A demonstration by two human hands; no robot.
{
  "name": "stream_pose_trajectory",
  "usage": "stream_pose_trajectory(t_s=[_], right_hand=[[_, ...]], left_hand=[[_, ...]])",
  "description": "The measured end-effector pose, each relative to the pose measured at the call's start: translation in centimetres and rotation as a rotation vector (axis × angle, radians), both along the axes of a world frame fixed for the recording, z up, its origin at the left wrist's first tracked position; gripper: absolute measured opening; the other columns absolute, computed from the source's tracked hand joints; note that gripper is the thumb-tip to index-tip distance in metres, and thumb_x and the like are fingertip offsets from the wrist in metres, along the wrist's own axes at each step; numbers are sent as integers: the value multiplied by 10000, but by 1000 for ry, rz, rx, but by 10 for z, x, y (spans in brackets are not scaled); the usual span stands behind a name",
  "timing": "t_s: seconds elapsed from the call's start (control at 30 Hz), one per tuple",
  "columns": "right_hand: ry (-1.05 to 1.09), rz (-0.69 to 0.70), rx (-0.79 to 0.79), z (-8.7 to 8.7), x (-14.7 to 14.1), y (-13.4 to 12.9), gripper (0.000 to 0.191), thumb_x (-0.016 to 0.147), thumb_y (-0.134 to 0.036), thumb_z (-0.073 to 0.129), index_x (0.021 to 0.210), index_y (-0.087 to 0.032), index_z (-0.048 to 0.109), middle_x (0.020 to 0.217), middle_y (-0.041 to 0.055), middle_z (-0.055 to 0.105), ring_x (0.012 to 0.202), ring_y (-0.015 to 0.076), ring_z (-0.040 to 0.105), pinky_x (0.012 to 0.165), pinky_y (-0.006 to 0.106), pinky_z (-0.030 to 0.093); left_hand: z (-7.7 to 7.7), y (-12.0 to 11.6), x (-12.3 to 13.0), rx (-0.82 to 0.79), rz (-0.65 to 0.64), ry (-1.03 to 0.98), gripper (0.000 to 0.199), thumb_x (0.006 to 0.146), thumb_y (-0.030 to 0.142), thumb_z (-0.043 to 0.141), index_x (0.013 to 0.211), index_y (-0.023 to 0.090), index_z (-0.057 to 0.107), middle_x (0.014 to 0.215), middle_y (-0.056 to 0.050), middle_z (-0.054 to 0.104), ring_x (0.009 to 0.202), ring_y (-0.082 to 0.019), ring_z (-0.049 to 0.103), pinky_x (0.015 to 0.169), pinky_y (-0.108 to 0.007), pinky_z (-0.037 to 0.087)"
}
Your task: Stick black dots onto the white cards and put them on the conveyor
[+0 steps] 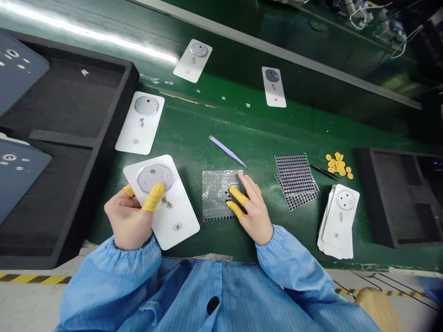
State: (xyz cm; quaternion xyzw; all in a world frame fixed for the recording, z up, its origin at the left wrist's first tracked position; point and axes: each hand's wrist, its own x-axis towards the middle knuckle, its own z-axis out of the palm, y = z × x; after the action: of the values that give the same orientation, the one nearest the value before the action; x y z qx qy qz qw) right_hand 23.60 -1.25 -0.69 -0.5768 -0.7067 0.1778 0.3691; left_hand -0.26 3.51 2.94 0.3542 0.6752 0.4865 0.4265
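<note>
My left hand [133,216] grips a white phone back panel [183,214] by its left edge, the thumb pressing near its octagonal camera area. The panel is tilted and carries dark script and a small emblem. My right hand [254,210] rests on a clear sheet [216,198] of small round stickers, with a black row along its lower edge. Its two yellow finger cots touch the sheet, their tips slightly apart beside a few black dots. Whether a dot sticks to a fingertip is too small to tell. Above the sheet lie purple tweezers [226,150].
More white panels lie at the left [140,131] and back, with a panel stack [337,230] at right. Sheets of black dots [297,180], black tweezers [325,172] and yellow finger cots [339,164] are nearby. Black trays [129,83] flank the green bench; the left one holds blue-grey panels [20,166].
</note>
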Motion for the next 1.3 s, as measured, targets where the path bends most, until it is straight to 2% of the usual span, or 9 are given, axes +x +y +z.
stream_pose_trajectory(t_s=[0.07,0.17,0.33,0.53,0.63,0.7,0.9,1.07,1.3], right_hand=[[-20,23,38,-8,1,1,279,865,-136,599,1129,-212,648,1343,139,551,1303,282,468,1037,592,411],[119,-27,76,-2,0,1,259,865,-115,589,1089,-215,673,1251,120,626,1166,230,595,961,460,521],[282,-150,72,31,-11,0,302,844,-112,619,1112,-239,675,1159,70,680,1047,201,660,924,384,558],[298,-32,23,37,-25,1,337,854,-93,594,1160,-226,644,1215,88,641,1100,208,623,937,388,548],[167,29,40,31,-25,0,401,871,-87,547,1246,-224,578,1299,116,569,1180,240,560,944,443,532],[107,24,109,30,-22,-1,445,868,-81,536,1284,-239,539,1269,111,582,1170,247,559,936,455,531],[-51,316,148,34,-9,8,346,912,-80,413,1208,-175,564,1050,104,685,993,214,646,891,429,571],[-117,335,167,26,-5,13,343,936,-126,342,1181,-167,579,1021,103,697,947,208,669,885,419,587],[-177,358,270,15,-4,13,268,921,-109,418,1119,-139,596,986,112,698,928,200,668,843,365,601]], left_hand=[[-4,1,-4,18,-70,-12,416,733,235,761,1128,265,636,922,108,747,865,-143,708,676,-151,555],[-10,-2,-4,104,-115,8,680,748,238,756,1352,298,449,1201,60,669,1090,-181,640,877,-209,538],[-11,-17,6,-36,-243,-95,513,745,289,753,1224,167,616,1187,-96,683,1101,-255,638,905,-282,543],[-1,-25,48,-83,-695,-439,505,634,295,822,1091,125,693,1052,-153,726,876,-277,712,772,-371,594],[-3,-26,63,-53,-583,-376,245,733,326,741,878,129,748,918,-122,755,808,-244,717,747,-344,589],[-5,-27,65,-43,-527,-343,197,759,306,716,847,133,751,890,-108,759,819,-238,716,765,-333,580],[-2,-26,61,165,-673,-143,176,766,181,658,918,177,746,956,-92,746,881,-239,699,816,-347,564],[-8,-24,60,290,-800,98,278,774,120,556,971,198,737,1014,-94,735,975,-248,681,855,-362,548],[-16,-22,58,250,-841,134,314,754,94,539,988,186,728,970,-97,729,892,-241,685,835,-374,548]])
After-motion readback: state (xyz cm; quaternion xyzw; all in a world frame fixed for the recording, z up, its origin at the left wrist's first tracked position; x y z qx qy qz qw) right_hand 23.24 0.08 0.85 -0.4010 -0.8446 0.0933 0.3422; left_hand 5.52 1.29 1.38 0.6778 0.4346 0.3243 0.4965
